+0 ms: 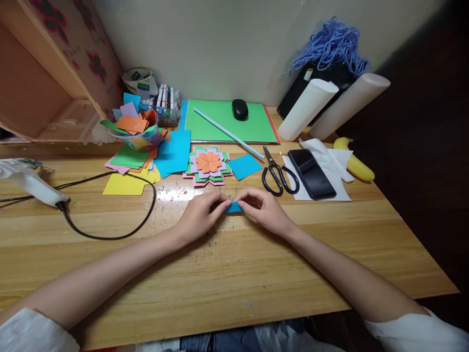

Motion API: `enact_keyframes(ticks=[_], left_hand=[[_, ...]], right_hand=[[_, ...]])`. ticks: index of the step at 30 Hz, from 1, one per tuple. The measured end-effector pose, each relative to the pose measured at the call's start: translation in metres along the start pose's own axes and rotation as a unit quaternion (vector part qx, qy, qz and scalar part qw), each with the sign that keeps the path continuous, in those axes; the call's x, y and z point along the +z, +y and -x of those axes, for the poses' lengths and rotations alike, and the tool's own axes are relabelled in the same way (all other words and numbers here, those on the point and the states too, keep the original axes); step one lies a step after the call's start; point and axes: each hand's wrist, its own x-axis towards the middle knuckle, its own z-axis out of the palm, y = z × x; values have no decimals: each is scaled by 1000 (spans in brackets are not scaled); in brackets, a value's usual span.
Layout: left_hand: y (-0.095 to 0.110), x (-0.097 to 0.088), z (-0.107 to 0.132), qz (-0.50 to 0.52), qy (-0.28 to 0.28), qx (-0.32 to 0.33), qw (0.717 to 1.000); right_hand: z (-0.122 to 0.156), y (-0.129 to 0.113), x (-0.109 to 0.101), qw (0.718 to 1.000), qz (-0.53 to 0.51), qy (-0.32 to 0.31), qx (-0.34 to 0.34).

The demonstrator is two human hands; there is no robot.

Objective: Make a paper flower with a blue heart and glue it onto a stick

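Note:
A small folded strip of blue paper (233, 208) is pinched at both ends, low over the wooden desk. My left hand (203, 212) closes thumb and fingers on its left end. On the right end, my right hand (262, 208) does the same. Just beyond the hands lies a layered paper flower (208, 164) in pink, green, lilac and orange. A flat blue paper piece (245, 166) rests beside it. Black-handled scissors (276, 173) lie partly spread near my right hand.
A phone (311, 173) on white tissue and a banana (353, 159) lie right. Behind are a pale blue paper stick (227, 132), a mouse (240, 109) and paper rolls (308, 108). Left are a corded white glue gun (32, 182), a tub of paper scraps (137, 139) and yellow paper (122, 185).

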Motion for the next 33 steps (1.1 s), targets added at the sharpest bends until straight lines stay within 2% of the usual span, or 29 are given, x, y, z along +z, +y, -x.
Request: enact_keyframes(ticks=[8,11,16,25,33], left_hand=[[2,-2,-1,46,-9,-22,999],[2,-3,-1,54,-15,-20,998],[1,-3,-1,63,-20,-21,998],[0,-2,-1,96,-24,-26,995],[2,-3,-2,93,-30,-26,995]], right_hand=[[0,1,0,999,27,4,-28],[3,-1,-2,993,96,9,-68],[7,-4,-5,965,220,9,-140],[8,-3,-5,961,228,0,-159],[9,-4,0,962,230,13,-146]])
